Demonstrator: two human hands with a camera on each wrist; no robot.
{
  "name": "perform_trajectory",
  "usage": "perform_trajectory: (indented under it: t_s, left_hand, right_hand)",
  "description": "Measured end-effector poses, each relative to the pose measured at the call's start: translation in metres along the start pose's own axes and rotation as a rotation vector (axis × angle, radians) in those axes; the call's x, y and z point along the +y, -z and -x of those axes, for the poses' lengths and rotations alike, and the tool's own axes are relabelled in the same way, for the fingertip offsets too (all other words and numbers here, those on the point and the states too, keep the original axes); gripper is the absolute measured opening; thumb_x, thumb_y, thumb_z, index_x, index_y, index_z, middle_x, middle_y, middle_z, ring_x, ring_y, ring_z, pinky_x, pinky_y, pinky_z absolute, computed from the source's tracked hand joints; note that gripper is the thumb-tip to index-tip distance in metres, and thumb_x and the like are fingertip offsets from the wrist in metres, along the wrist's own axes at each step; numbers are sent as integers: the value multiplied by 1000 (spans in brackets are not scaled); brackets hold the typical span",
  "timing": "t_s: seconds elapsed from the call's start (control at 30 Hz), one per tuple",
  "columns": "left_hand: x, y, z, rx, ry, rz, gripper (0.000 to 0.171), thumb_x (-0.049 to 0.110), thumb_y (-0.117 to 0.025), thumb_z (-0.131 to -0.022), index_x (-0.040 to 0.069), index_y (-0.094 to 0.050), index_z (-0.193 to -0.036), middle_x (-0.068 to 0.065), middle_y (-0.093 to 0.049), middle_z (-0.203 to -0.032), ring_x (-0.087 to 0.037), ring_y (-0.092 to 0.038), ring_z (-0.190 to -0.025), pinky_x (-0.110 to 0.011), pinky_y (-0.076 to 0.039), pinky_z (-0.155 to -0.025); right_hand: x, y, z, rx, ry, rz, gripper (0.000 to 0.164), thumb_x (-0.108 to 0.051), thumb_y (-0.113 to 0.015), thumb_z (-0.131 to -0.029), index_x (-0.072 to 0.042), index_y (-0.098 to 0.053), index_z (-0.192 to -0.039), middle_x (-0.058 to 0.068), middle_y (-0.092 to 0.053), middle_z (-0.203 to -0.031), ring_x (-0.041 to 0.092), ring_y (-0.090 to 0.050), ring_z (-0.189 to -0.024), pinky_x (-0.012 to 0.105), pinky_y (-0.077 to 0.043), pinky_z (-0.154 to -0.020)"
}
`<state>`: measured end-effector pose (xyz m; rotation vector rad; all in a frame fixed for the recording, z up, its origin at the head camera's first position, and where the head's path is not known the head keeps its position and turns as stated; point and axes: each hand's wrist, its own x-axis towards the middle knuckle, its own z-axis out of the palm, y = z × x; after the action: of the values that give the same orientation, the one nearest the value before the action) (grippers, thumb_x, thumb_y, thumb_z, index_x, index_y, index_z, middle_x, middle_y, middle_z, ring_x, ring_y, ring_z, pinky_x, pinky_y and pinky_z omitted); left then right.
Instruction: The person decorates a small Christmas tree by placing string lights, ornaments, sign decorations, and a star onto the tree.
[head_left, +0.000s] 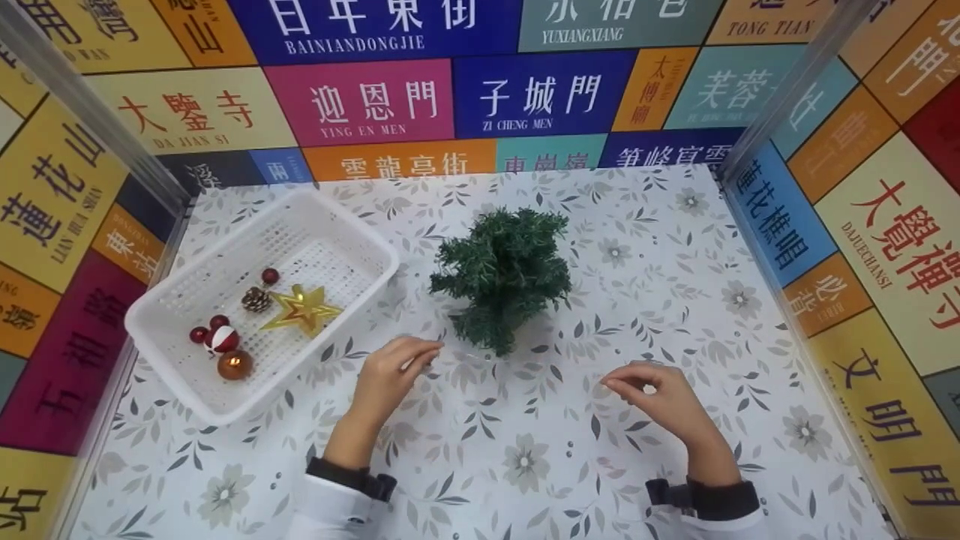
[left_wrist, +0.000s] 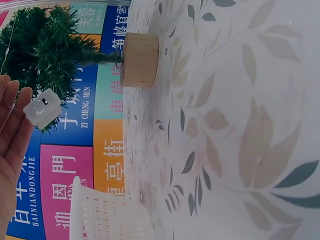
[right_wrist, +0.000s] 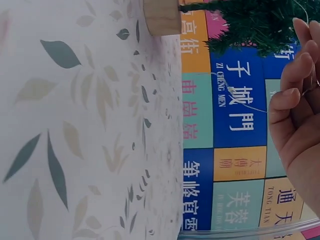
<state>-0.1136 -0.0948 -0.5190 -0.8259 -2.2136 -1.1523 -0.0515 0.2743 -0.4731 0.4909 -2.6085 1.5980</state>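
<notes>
A small green artificial Christmas tree (head_left: 506, 274) stands on the table, its round wooden base (left_wrist: 141, 60) showing in the left wrist view. To the tree's front left, my left hand (head_left: 390, 375) pinches a thin wire with thumb and fingertips. A small white box (left_wrist: 44, 110), seemingly a battery case, hangs by its fingers in the left wrist view. On the tree's front right my right hand (head_left: 664, 394) pinches thin wire (right_wrist: 250, 106), with the fingers curled. Part of the wire runs close to the branches; its full path is too fine to follow.
A white plastic basket (head_left: 360, 225) stands on the left, holding a gold star (head_left: 304, 309), a pine cone (head_left: 256, 300), an orange ball (head_left: 235, 365) and several red ornaments (head_left: 223, 339). Printed panels (head_left: 360, 101) wall the table (head_left: 525, 461) at the back and sides.
</notes>
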Motion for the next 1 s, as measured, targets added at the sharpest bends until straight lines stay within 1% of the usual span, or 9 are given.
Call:
perform_trajectory:
  t_s: [0.1, 0.2, 0.3, 0.43, 0.53, 0.67, 0.8, 0.9, 1.0]
  left_hand:
    - [-4, 7, -7, -18, -3, -36, 18, 4, -71, -79, 11, -72, -95, 3, -67, -86, -8, -62, -71, -16, -50, -62]
    - [-6, 12, -16, -34, -18, -92, 16, 5, -70, -80, 11, -71, -95, 1, -67, -87, -12, -63, -74, -20, -51, -65]
    - [-6, 14, -28, -39, -31, -138, 15, 6, -70, -81, 10, -71, -95, 0, -67, -88, -12, -63, -74, -22, -52, -66]
    - [-6, 14, -41, -14, -18, -190, 12, 7, -68, -83, 9, -70, -94, -1, -66, -89, -11, -63, -72, -21, -52, -64]
    - [-8, 12, -49, 17, 3, -228, 10, 8, -68, -83, 9, -70, -93, -1, -66, -89, -13, -63, -74, -22, -52, -66]
    - [-12, 8, -59, 53, 61, -274, 9, 9, -67, -84, 10, -70, -93, -1, -66, -88, -14, -64, -78, -24, -52, -69]
    - [-16, 4, -70, 83, 120, -315, 9, 10, -68, -85, 11, -71, -93, -1, -66, -88, -15, -64, -80, -26, -52, -69]
    - [-19, 1, -78, 94, 144, -339, 9, 11, -67, -85, 11, -71, -93, 0, -67, -89, -17, -64, -81, -28, -52, -70]
    - [-21, -1, -85, 92, 150, -365, 9, 11, -66, -86, 11, -71, -93, 0, -68, -91, -18, -64, -83, -29, -52, -71]
  right_hand:
    - [-5, 2, -1, 23, 68, 16, 11, 7, -65, -81, 1, -70, -87, -3, -64, -73, 13, -53, -57, 23, -44, -53]
    - [-10, 1, -3, 65, 92, 36, 13, 10, -65, -79, 1, -70, -87, -4, -64, -72, 10, -53, -59, 21, -43, -55]
    - [-13, -2, -5, 107, 102, 55, 13, 10, -65, -79, 1, -71, -87, -4, -64, -73, 9, -54, -61, 19, -43, -57]
    - [-15, -7, -8, 141, 122, 70, 14, 11, -66, -77, 1, -71, -86, -3, -64, -72, 10, -55, -62, 16, -43, -60]
    - [-16, -10, -11, 146, 138, 73, 15, 13, -66, -76, 2, -70, -86, 0, -65, -72, 11, -57, -62, 16, -43, -61]
    - [-17, -14, -13, 127, 112, 73, 16, 12, -65, -78, 1, -71, -89, 3, -65, -73, 13, -57, -63, 17, -44, -59]
    - [-19, -17, -17, 97, 63, 86, 16, 7, -66, -80, 0, -71, -93, 5, -66, -75, 15, -58, -64, 17, -45, -58]
    - [-20, -19, -20, 89, 28, 91, 16, 4, -65, -81, -1, -71, -95, 4, -66, -77, 15, -59, -67, 19, -46, -59]
    - [-21, -21, -21, 86, -11, 89, 15, 2, -65, -83, -2, -71, -96, 3, -67, -81, 15, -60, -70, 20, -47, -59]
